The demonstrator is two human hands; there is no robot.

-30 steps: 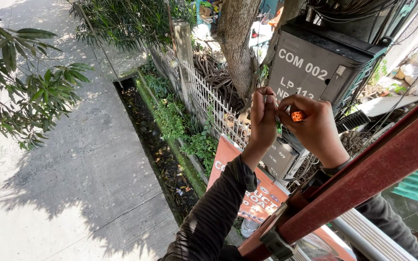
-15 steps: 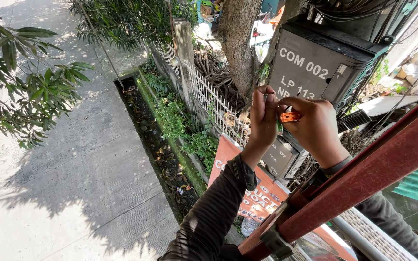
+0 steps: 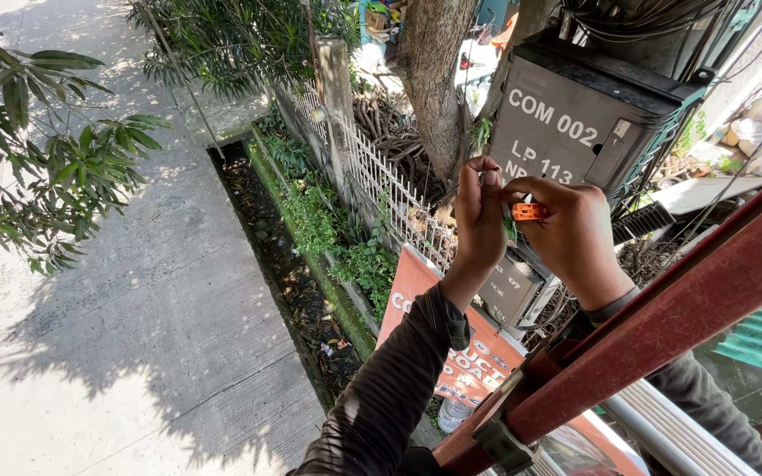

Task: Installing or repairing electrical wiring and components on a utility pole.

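High above the pavement, both hands are raised in front of a grey utility box [image 3: 575, 132] mounted up among dark cables. The right hand [image 3: 575, 234] has its fingers curled in and pinches a small orange tool [image 3: 529, 211] between thumb and forefinger, the orange piece poking out toward the left. The left hand [image 3: 480, 216] sits just beside it, fingers pressed together and pointing up, thumb and fingertips closed on something thin that is too small to make out; a sliver of green shows between the two hands. So the hands are close together, nearly touching, with the orange tool right at the gap between them, directly below the grey box's front face. Both arms wear dark long sleeves. A red ladder rail [image 3: 663, 326] cuts diagonally across the lower right, with a silver rail just under it. Behind the hands a second, smaller grey box [image 3: 509, 291] hangs lower down, and an orange-red sign [image 3: 460, 361] stands below that. Far beneath, a white picket fence [image 3: 381, 185] runs beside a tree trunk [image 3: 434, 79], a leaf-littered drainage ditch [image 3: 284, 273] and a sunlit concrete road [image 3: 116, 335].
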